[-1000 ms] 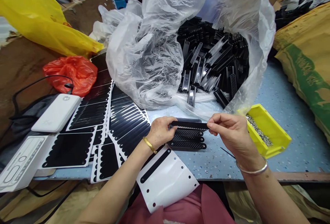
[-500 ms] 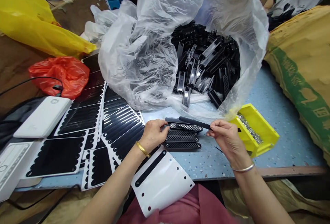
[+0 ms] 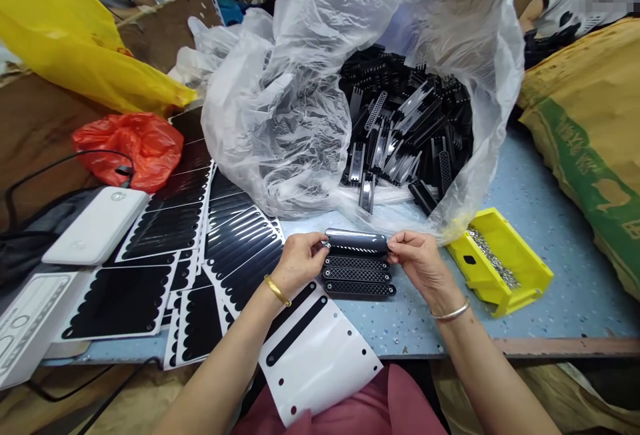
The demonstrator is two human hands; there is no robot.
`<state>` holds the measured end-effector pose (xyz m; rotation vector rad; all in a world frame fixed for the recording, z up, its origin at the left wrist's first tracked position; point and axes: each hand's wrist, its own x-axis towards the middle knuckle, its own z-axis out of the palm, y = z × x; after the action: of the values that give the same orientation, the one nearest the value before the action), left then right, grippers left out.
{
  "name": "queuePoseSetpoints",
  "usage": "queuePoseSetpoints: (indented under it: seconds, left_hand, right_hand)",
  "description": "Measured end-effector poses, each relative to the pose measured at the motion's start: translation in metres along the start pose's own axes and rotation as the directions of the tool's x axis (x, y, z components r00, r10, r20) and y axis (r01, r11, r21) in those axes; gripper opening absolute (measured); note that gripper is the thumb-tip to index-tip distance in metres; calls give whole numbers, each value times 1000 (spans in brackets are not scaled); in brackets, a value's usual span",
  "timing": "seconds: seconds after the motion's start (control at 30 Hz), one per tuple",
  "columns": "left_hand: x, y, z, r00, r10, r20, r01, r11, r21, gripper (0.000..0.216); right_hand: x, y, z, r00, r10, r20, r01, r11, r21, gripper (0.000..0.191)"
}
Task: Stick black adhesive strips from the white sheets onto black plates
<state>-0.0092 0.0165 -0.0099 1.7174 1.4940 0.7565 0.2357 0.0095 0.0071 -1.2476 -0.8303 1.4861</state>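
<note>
A black adhesive strip (image 3: 356, 246) lies lengthwise along the upper part of a stack of black bars. My left hand (image 3: 303, 258) pinches at its left end, and the fingertips of my right hand (image 3: 417, 255) are closed on its right end. Below it, several black bars with a cross-hatched face (image 3: 357, 275) lie side by side, small metal pieces showing at their ends. A white backing sheet (image 3: 325, 361) with black strips on it reaches from under my left forearm to my lap.
A large clear plastic bag (image 3: 280, 135) gapes behind, full of black plastic parts (image 3: 400, 128). On the right stands a yellow bin (image 3: 525, 275) of small metal pieces. Sheets of black strips (image 3: 240, 235), a white power bank (image 3: 95, 225) and a red bag (image 3: 130, 148) occupy the left.
My right hand has moved left and brought the strip down level along the bars. Its angled, raised position is gone. My left hand stays at the left end.
</note>
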Motion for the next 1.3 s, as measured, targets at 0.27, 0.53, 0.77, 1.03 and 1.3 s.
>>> queuePoseSetpoints:
  seconds: [0.27,0.53,0.77,1.03,1.3]
  left_hand:
    - [-1,-3,-1,1000,-8,6,8,999,-54,23]
    - [-1,-6,-2,998,-23,54,28,994,-106,27]
    - [-1,-7,-1,998,-31,46,35,995,-91,25]
    - [-1,-8,0,999,-30,38,33,995,-94,25]
    - [-1,-5,-2,998,-31,50,36,995,-98,25]
  right_hand:
    - [-2,-3,1,1000,16,-8,-17,994,-106,18]
    - [-1,-4,7,1000,5,15,-2,982,-187,19]
    - [0,-3,9,1000,6,-14,-9,979,-204,20]
    - [2,-1,9,1000,-25,-19,20,976,-218,15]
    - [4,0,6,999,-29,-24,23,973,-230,15]
